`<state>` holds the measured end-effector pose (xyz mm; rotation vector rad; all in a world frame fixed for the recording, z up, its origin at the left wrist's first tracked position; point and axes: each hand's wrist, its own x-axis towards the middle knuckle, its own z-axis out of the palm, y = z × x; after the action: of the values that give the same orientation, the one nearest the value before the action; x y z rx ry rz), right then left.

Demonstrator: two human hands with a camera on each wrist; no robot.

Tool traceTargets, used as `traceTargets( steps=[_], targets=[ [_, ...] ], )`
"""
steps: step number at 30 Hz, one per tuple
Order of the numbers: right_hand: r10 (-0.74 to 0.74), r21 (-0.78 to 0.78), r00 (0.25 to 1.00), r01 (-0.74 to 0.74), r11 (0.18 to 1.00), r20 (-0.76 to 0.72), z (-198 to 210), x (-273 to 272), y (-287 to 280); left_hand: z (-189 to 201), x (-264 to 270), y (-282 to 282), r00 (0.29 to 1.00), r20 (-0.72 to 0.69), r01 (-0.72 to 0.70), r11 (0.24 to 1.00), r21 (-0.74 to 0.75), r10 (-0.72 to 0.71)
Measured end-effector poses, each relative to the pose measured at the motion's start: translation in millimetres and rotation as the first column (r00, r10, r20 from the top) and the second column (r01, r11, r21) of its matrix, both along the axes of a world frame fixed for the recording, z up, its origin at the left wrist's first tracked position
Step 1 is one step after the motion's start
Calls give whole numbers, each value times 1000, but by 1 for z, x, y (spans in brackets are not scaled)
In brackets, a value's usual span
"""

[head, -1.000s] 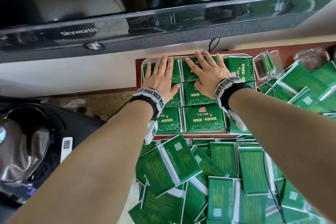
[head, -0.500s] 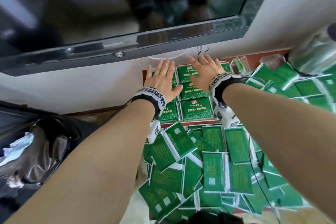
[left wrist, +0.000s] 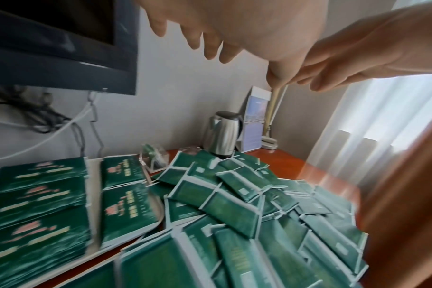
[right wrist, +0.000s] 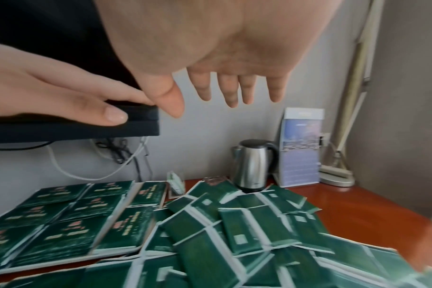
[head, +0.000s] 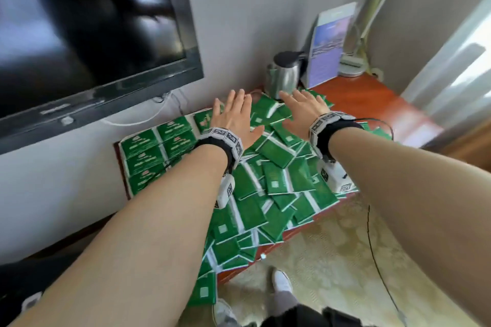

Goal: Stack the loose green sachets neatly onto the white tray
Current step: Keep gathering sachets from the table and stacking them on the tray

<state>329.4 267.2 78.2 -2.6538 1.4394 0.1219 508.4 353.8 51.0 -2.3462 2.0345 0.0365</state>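
Note:
Neat stacks of green sachets [head: 148,151] fill the white tray [left wrist: 158,220] at the left end of the red-brown desk. To their right, a big loose pile of green sachets [head: 276,175] spreads to the desk's front edge. My left hand [head: 244,114] and right hand [head: 297,111] hover side by side over the far part of that pile, palms down, fingers straight and spread, holding nothing. In the wrist views the left hand [left wrist: 247,48] and right hand [right wrist: 202,93] hang well above the pile [right wrist: 234,233], touching no sachet.
A steel kettle [head: 283,74] and a brochure stand [head: 329,42] stand behind the pile by the wall. A small clear holder [left wrist: 153,157] sits beside the tray. A black TV [head: 79,29] hangs over the tray. Bare desk [head: 372,103] lies to the right.
Both hands have lifted off the stacks on the tray and moved right, over the loose pile. The head view has pulled back and swung right.

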Motion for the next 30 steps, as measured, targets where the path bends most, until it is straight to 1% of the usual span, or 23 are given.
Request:
traceTargets(
  steps=[3,6,12,16,19,24,27,30],
  targets=[
    [-73,-14,997,74,997,31,7,-66,-19,10,-52,-21,999,6,41,999,-17,-41],
    [-116,-9,993,116,993,29,9,-130,-42,7,-108,-45,998,-7,60,998,-17,-60],
    [-132,38,991,132,990,-12,-7,-250,-97,-10,-229,-100,999,-34,38,999,17,-38],
    [-145,61,989,147,987,-35,-19,-304,-131,-17,-288,-128,998,-27,55,998,33,-55],
    [-153,84,988,155,984,-31,-31,-330,-152,-24,-307,-151,998,-16,56,997,61,-55],
    [-171,168,985,175,970,-35,-66,-350,-181,-51,-313,-187,999,-5,51,987,153,-51],
    [-196,212,979,203,956,-54,-93,-356,-202,-73,-312,-212,996,-8,92,978,186,-93],
    [-217,235,975,221,947,-44,-129,-356,-224,-106,-310,-238,991,-12,135,961,243,-136]
  ],
)
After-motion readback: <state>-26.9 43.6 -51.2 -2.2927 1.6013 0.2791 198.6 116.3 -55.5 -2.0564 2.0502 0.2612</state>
